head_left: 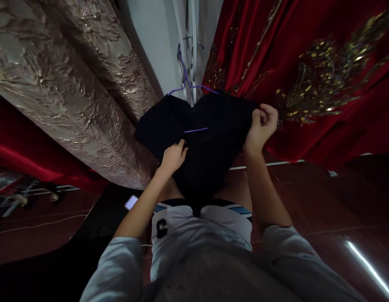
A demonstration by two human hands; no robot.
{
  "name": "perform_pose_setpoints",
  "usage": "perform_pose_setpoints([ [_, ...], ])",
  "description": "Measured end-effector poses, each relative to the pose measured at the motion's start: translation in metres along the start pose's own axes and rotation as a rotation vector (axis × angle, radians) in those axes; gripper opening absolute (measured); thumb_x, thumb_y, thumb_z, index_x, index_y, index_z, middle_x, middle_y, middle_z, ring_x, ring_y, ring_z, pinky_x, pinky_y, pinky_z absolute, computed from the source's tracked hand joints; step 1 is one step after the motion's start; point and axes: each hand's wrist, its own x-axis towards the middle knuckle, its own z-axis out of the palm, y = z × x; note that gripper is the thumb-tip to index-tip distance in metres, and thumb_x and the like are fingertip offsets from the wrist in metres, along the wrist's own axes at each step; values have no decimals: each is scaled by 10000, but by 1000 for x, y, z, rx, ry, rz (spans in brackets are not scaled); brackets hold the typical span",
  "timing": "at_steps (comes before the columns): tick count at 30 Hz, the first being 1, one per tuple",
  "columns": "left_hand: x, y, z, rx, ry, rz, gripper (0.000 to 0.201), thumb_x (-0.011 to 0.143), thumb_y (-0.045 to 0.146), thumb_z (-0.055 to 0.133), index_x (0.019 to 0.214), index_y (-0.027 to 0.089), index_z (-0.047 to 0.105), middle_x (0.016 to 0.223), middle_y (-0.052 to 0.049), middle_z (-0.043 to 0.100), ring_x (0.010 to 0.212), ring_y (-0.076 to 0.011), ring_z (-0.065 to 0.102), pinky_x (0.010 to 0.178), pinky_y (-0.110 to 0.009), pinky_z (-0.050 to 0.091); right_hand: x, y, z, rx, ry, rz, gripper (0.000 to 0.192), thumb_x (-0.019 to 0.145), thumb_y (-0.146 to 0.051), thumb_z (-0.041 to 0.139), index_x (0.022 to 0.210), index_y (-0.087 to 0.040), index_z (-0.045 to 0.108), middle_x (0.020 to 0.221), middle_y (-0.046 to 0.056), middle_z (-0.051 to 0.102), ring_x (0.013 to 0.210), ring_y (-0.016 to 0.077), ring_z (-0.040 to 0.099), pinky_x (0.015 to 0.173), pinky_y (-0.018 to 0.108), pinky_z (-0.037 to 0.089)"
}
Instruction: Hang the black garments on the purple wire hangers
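A dark garment (210,142) hangs on a purple hanger (185,82) in front of the person, and both hands work on it. The right hand (262,126) is at the garment's upper right corner, its fingers curled shut and pinching the edge of the cloth, so that corner is drawn up level with the hanger's arm. The left hand (173,157) lies lower, against the garment's left side below the hanger; its fingers are bent loosely onto the fabric, and whether they grip a fold or only press on it cannot be told. A thin purple bar of the hanger shows through the garment just above the left hand. Left of the garment hangs a pale embossed curtain (71,84); right of it, behind the right hand, a red cloth with gold embroidery (323,75). Below and to the left of the garment, a phone (130,202) lies on the dark floor (307,188) near the person's left forearm.
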Motion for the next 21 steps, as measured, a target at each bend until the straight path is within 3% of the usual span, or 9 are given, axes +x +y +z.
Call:
perform_pose_setpoints([
  [2,-2,4,3,-178,85,24,193,1008,245,558,1154,172,661,893,-86,711,800,-246,681,801,-345,511,-32,-11,-10,-116,96,-68,321,915,-459,625,1137,-229,590,1222,76,600,1174,213,578,1061,417,452],
  [3,-7,10,3,-267,132,56,150,1014,243,556,1111,183,653,918,-72,718,813,-233,672,817,-337,505,-52,-15,-15,-135,74,-59,302,912,-466,643,1085,-222,602,1152,70,611,1121,208,587,1036,401,457],
  [4,-13,18,0,-336,171,87,129,1019,243,554,1100,192,642,957,-59,723,831,-221,664,831,-329,500,-72,-18,-20,-133,-47,-13,278,912,-479,651,968,-210,610,1018,53,623,1000,195,605,964,369,477],
  [7,-32,46,-14,-412,181,148,114,1022,238,563,1113,210,626,1047,-37,721,886,-201,643,855,-308,495,-125,-22,-28,-21,-690,339,484,992,-599,477,760,-188,582,709,20,598,700,158,588,726,304,474],
  [9,-39,60,-24,-414,151,168,122,1017,222,565,1124,216,625,1054,-33,718,891,-196,635,845,-301,502,-143,-25,-26,62,-899,520,579,1003,-670,380,768,-181,582,668,23,607,623,148,575,637,289,447],
  [12,-41,70,-33,-453,190,176,150,1016,185,543,1136,219,626,1054,-38,718,901,-188,646,852,-304,518,-148,-33,-17,138,-872,572,540,967,-674,468,753,-187,558,663,13,600,588,129,542,575,270,409],
  [15,-43,72,-30,-556,337,150,149,1003,163,549,1104,217,644,1070,-49,721,976,-185,678,902,-315,536,-146,-43,-12,235,-834,591,432,933,-557,583,706,-193,532,591,-22,528,540,103,474,537,247,362],
  [19,-59,70,-3,-850,578,-14,282,991,237,608,1267,229,552,983,-48,708,862,-160,698,841,-309,566,-149,-55,-16,306,-739,727,389,881,-470,634,649,-191,495,516,-48,450,471,72,384,492,226,294],
  [21,-72,66,16,-970,619,-84,315,984,256,620,1277,224,509,916,-36,695,829,-158,696,832,-311,566,-151,-58,-20,292,-736,822,377,855,-489,653,662,-186,538,502,-45,463,447,69,379,466,221,271],
])
